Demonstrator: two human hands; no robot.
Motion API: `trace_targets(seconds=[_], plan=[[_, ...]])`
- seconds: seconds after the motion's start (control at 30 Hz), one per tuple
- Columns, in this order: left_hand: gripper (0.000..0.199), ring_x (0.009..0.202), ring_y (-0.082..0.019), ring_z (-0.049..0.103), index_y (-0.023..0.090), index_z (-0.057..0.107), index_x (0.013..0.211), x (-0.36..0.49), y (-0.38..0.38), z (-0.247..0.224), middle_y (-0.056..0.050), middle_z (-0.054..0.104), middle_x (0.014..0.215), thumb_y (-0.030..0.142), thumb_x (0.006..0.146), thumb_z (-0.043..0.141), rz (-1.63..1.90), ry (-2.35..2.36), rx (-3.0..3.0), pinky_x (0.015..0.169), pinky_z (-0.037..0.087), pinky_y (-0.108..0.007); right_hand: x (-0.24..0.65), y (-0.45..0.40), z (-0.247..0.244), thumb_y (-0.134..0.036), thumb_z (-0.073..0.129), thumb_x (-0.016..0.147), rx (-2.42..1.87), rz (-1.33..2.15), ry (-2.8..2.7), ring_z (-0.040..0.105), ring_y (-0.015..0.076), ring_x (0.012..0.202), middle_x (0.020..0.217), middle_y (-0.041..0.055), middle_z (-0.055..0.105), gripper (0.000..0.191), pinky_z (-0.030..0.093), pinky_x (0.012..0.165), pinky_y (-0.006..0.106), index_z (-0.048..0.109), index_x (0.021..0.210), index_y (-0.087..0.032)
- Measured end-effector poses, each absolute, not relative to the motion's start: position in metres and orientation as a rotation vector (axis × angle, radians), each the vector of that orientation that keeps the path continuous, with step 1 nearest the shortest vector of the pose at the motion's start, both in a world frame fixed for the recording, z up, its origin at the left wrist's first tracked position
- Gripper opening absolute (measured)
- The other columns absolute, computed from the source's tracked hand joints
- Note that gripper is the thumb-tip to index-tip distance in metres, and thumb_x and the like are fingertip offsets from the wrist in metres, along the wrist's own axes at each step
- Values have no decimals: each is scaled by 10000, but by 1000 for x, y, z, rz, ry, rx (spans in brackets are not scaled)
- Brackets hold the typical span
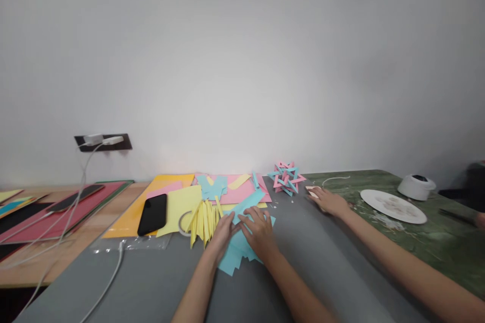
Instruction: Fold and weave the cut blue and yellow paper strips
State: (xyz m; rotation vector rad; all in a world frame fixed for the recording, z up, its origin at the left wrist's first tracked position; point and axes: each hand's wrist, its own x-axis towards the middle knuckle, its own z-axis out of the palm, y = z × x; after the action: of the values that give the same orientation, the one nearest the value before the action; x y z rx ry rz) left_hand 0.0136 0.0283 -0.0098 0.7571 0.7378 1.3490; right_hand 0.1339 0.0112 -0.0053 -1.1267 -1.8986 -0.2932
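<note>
Both my hands are on a light blue paper strip [248, 204] that slants up and away from me. My left hand [223, 236] is closed on its near end. The curled fingers of my right hand [259, 232] pinch it close beside the left; the fingertips partly hide the paper. Under my hands lies a loose stack of light blue paper pieces [232, 261] on a grey board [151, 277]. Just left of my left hand is a bunch of folded yellow paper strips [204, 222], with a roll of tape [184, 223] beside it.
A black phone [152, 214] lies on yellow and orange sheets. A pink and blue paper star model [286, 178] stands near the wall. Another person's hand [330, 201] reaches in from the right, near a white plate [394, 206]. A white cable [109, 282] crosses the front left.
</note>
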Motion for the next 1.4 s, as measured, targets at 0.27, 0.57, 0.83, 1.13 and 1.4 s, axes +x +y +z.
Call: trace_targets(seconds=[0.27, 0.57, 0.83, 1.13, 1.4], plan=[[200, 816, -190, 566, 126, 561, 772, 12, 27, -5, -70, 628, 749, 307, 701, 512, 1168, 676, 737, 824, 368, -346, 136, 12, -3, -276, 495, 749, -1147, -254, -1832, 427, 159, 880, 858, 9, 525, 120, 234, 790, 318, 590, 821, -287], [169, 673, -143, 577, 141, 541, 754, 14, 23, -2, 4, 575, 592, 296, 686, 538, 1248, 694, 723, 751, 407, -312, 136, 9, 0, -226, 508, 743, -1039, -281, -1936, 420, 149, 902, 878, -10, 532, 179, 218, 797, 309, 578, 874, -326], [204, 691, -169, 583, 134, 529, 744, 15, 22, -2, -41, 610, 635, 327, 678, 541, 1207, 717, 771, 745, 399, -335, 134, 12, -6, -292, 467, 766, -1113, -183, -1819, 449, 134, 822, 790, -9, 544, 135, 238, 760, 289, 599, 784, -270], [216, 633, -133, 561, 140, 527, 741, 13, 25, -7, 4, 555, 592, 343, 669, 544, 1233, 737, 768, 705, 416, -309, 138, 13, -5, -308, 532, 714, -1102, -143, -1826, 439, 152, 855, 844, -4, 530, 120, 234, 787, 309, 590, 815, -279], [161, 738, -158, 566, 147, 537, 743, 11, 25, -6, -21, 575, 697, 285, 666, 566, 1283, 733, 777, 764, 413, -324, 138, 14, -6, -240, 505, 745, -1089, -259, -1919, 432, 149, 882, 880, -10, 535, 155, 220, 797, 312, 578, 856, -320]])
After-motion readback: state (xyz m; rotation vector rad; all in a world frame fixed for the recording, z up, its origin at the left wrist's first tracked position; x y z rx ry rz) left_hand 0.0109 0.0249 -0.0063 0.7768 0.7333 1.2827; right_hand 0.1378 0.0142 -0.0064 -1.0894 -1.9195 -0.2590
